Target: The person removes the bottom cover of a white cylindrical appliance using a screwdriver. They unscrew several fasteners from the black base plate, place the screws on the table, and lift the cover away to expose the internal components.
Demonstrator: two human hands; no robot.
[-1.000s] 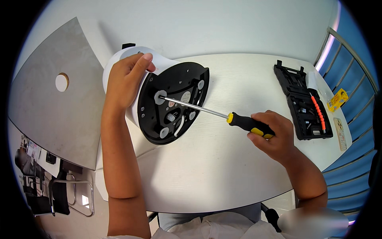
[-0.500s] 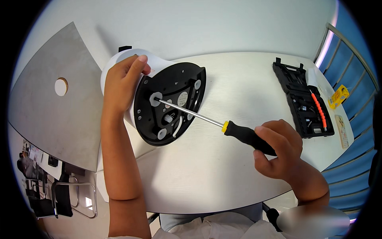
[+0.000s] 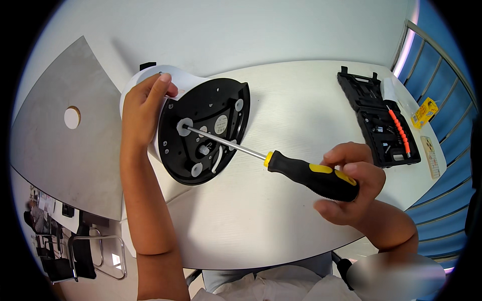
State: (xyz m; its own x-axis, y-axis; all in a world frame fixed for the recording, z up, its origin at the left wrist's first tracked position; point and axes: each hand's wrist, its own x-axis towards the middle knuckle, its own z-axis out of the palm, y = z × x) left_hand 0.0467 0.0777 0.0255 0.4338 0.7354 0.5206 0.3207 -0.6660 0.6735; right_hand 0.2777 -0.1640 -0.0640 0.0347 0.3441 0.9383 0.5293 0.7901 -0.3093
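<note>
Two hands, two jobs: your left hand lies against the white appliance, which is tipped over on the counter, black base turned your way, probably so you can see it properly. Can't tell whether that hand grips or just braces, but I'd guess it's there to stop wobble. Your right hand loosely holds the screwdriver near the handle's end, fingers curled, thumb standing off, maybe so the handle can turn. Its tip meets a round white foot, which likely steadies the shaft. Open black tool case sits off right, handy enough imo.
</note>
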